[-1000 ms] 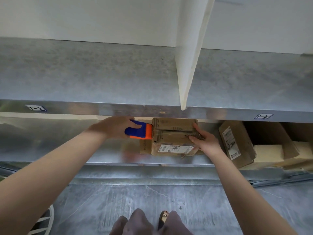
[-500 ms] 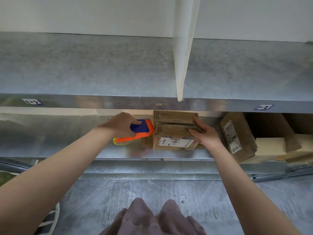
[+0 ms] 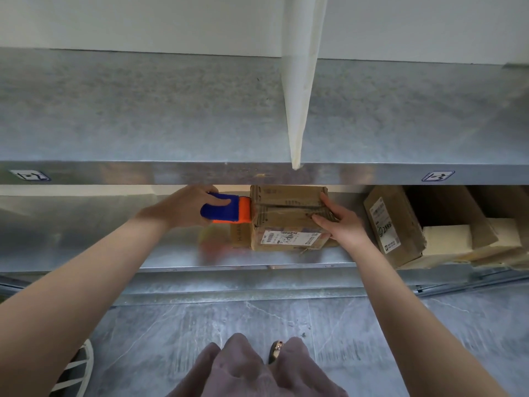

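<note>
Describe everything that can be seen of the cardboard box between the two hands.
The cardboard box is brown, worn and creased, with a seam running along its top and a white printed label on its front face. It sits upright on the lower metal shelf. The orange end of a blue and orange tool, gripped by the left hand, touches its left side; the right hand presses on its right end.

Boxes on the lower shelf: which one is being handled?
The middle box: the right hand rests on it, the left hand holds a blue-orange tool against its side. The boxes at right lie untouched.
</note>
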Action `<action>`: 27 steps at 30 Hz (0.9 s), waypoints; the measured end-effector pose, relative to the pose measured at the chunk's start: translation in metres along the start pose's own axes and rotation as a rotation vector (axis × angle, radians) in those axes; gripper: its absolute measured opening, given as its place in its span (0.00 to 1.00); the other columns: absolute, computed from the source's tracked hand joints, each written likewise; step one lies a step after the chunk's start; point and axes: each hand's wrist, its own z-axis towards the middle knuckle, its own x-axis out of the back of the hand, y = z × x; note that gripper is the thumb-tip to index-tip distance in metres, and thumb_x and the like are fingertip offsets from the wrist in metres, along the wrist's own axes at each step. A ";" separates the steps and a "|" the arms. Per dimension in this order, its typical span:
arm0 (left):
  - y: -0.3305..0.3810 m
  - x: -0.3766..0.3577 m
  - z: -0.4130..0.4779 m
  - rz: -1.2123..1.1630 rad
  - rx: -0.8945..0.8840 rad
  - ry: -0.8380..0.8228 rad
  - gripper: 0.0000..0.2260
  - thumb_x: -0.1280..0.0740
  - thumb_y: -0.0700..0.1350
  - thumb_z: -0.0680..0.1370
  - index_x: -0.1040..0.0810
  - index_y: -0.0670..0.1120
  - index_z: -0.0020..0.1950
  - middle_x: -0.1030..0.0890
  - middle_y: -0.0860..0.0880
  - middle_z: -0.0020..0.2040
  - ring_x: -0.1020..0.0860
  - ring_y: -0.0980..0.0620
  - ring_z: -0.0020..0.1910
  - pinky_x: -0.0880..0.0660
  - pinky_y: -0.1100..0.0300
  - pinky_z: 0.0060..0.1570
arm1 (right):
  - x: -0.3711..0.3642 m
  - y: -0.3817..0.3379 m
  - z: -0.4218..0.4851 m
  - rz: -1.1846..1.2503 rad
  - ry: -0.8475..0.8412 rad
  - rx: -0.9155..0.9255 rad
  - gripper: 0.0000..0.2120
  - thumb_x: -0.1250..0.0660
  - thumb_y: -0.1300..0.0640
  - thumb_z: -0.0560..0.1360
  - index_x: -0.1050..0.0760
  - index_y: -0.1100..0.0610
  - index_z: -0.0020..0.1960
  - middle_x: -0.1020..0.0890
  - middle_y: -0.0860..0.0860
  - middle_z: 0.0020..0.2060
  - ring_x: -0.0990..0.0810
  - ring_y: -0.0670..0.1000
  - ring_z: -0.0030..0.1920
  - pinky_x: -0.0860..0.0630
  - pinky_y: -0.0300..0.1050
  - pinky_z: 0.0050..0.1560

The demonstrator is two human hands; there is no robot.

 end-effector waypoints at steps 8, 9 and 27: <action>-0.002 -0.013 -0.005 -0.050 0.131 -0.016 0.27 0.25 0.44 0.71 0.26 0.52 0.69 0.25 0.49 0.61 0.29 0.55 0.55 0.35 0.69 0.47 | 0.000 0.002 0.000 0.033 -0.001 0.011 0.32 0.26 0.50 0.72 0.34 0.39 0.72 0.22 0.45 0.62 0.21 0.49 0.59 0.23 0.51 0.63; -0.001 -0.013 -0.005 -0.040 0.120 -0.010 0.27 0.25 0.44 0.70 0.26 0.52 0.69 0.25 0.49 0.61 0.29 0.55 0.55 0.34 0.67 0.49 | 0.000 0.003 0.000 0.034 -0.001 0.011 0.32 0.26 0.50 0.72 0.34 0.39 0.72 0.22 0.45 0.62 0.21 0.49 0.60 0.23 0.50 0.63; 0.005 -0.003 -0.017 -0.021 0.116 0.022 0.26 0.25 0.42 0.70 0.25 0.51 0.68 0.24 0.48 0.62 0.27 0.48 0.60 0.37 0.64 0.52 | -0.001 -0.002 -0.003 0.027 -0.011 0.019 0.32 0.27 0.52 0.73 0.35 0.42 0.73 0.22 0.46 0.62 0.22 0.48 0.59 0.24 0.43 0.61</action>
